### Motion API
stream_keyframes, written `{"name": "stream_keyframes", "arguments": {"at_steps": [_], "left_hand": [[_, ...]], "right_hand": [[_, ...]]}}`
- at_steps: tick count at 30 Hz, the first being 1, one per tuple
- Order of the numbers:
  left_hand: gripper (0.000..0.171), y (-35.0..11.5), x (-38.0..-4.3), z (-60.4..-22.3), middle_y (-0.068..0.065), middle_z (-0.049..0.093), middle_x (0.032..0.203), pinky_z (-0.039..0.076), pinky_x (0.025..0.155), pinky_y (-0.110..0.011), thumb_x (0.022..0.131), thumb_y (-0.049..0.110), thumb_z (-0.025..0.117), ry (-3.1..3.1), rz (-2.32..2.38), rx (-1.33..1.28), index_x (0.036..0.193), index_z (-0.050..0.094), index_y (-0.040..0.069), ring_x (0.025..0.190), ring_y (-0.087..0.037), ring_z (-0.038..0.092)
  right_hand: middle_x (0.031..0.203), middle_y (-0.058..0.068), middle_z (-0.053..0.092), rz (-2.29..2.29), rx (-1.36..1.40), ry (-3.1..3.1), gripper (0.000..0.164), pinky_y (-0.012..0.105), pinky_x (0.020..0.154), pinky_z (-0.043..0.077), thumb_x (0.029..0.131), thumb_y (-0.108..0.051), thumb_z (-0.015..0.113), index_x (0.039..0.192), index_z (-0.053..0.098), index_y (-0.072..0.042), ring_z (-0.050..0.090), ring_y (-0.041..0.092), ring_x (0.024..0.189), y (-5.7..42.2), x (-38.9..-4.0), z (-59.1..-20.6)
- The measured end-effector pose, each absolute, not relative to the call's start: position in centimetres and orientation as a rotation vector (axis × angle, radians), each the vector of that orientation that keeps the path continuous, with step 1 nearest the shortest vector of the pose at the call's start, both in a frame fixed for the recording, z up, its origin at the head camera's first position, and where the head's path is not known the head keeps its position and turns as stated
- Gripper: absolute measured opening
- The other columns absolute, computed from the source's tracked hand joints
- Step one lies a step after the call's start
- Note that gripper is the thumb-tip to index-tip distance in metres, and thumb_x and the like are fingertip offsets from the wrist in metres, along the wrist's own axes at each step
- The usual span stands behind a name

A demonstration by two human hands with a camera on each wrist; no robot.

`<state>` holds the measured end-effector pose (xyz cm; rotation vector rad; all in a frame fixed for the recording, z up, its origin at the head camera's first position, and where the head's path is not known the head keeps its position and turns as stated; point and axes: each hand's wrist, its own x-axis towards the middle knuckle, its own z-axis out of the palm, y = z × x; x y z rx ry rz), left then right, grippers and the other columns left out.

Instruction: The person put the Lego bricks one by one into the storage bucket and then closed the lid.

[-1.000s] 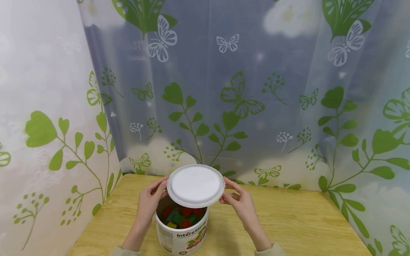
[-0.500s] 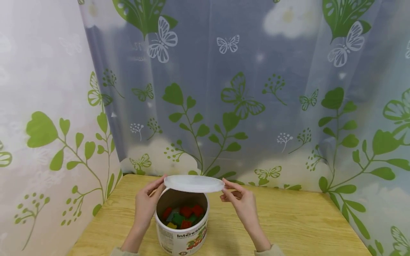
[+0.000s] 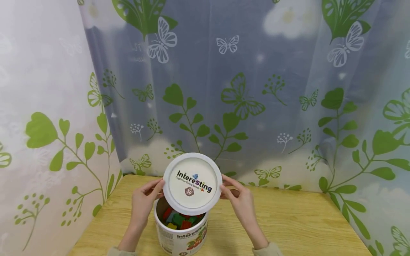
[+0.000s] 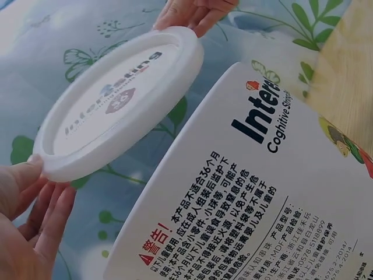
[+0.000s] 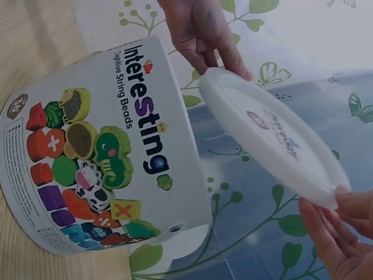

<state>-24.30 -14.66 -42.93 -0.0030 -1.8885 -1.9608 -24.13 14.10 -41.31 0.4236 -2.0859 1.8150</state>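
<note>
A round white lid with "Interesting Cognitive String Beads" printed on its top is held up, tilted with its printed face toward the head camera. The left hand pinches its left rim between thumb and fingers. On the opposite rim, the right hand pinches it the same way. Just below and behind the lid's lower edge stands a white printed bucket, uncovered at the top. Red, green and yellow beads lie inside, partly hidden by the lid. Both wrist views show the lid apart from the bucket.
The bucket stands on a light wooden table, near its front edge. A curtain with green leaves and butterflies hangs behind the table and along both sides. Wood surface extends to the right of the bucket.
The lid has turned over in both hands: its plain underside showed first, then it was nearly edge-on, and now its printed top faces the head camera. The bucket has stayed in place.
</note>
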Motion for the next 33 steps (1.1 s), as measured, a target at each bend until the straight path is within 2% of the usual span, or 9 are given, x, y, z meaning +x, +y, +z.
{"name": "stream_keyframes", "arguments": {"at_steps": [3, 6, 11, 22, 33], "left_hand": [[0.033, -14.9, -24.3, -43.0, -0.005, 0.075, 0.098, 0.061, 0.07, -0.027, 0.094, 0.016, 0.074, -1.93, -1.982, 0.02, 0.121, 0.073, -0.003, 0.078, -0.01, 0.07], [0.036, -15.3, -24.2, -43.1, -0.01, 0.075, 0.104, 0.06, 0.07, -0.025, 0.094, 0.019, 0.074, -1.992, -2.004, 0.064, 0.124, 0.071, -0.001, 0.078, -0.009, 0.069], [0.045, -16.0, -24.2, -43.2, -0.01, 0.074, 0.113, 0.059, 0.071, -0.022, 0.094, 0.027, 0.074, -2.082, -2.009, 0.139, 0.127, 0.069, -0.002, 0.079, -0.008, 0.066], [0.042, -17.5, -23.8, -44.0, -0.014, 0.072, 0.111, 0.06, 0.072, -0.023, 0.098, 0.022, 0.07, -2.209, -1.971, 0.183, 0.126, 0.067, -0.009, 0.085, -0.011, 0.064], [0.043, -18.5, -23.9, -45.8, -0.019, 0.071, 0.112, 0.06, 0.071, -0.023, 0.098, 0.021, 0.07, -2.301, -1.916, 0.204, 0.124, 0.066, -0.013, 0.085, -0.011, 0.064]], "right_hand": [[0.11, 0.021, 0.066, 1.94, 0.418, -2.111, 0.036, 0.037, 0.07, 0.062, 0.095, -0.005, 0.07, 0.13, 0.068, -0.001, 0.073, 0.017, 0.076, 14.0, -24.3, -41.2], [0.113, 0.022, 0.063, 2.05, 0.389, -2.167, 0.039, 0.036, 0.069, 0.062, 0.096, -0.002, 0.068, 0.134, 0.064, 0.002, 0.071, 0.018, 0.075, 13.9, -24.4, -41.1], [0.114, 0.024, 0.06, 2.126, 0.429, -2.269, 0.044, 0.035, 0.072, 0.062, 0.096, -0.001, 0.067, 0.139, 0.058, 0.007, 0.069, 0.019, 0.076, 13.7, -24.8, -41.4], [0.122, 0.03, 0.06, 2.136, 0.513, -2.37, 0.043, 0.035, 0.074, 0.062, 0.095, -0.001, 0.068, 0.131, 0.056, 0.019, 0.073, 0.025, 0.079, 12.9, -24.8, -42.8], [0.117, 0.022, 0.064, 1.731, 0.509, -2.58, 0.038, 0.028, 0.069, 0.059, 0.091, -0.011, 0.076, 0.123, 0.068, 0.008, 0.068, 0.021, 0.085, 12.2, -24.7, -44.0]]}}
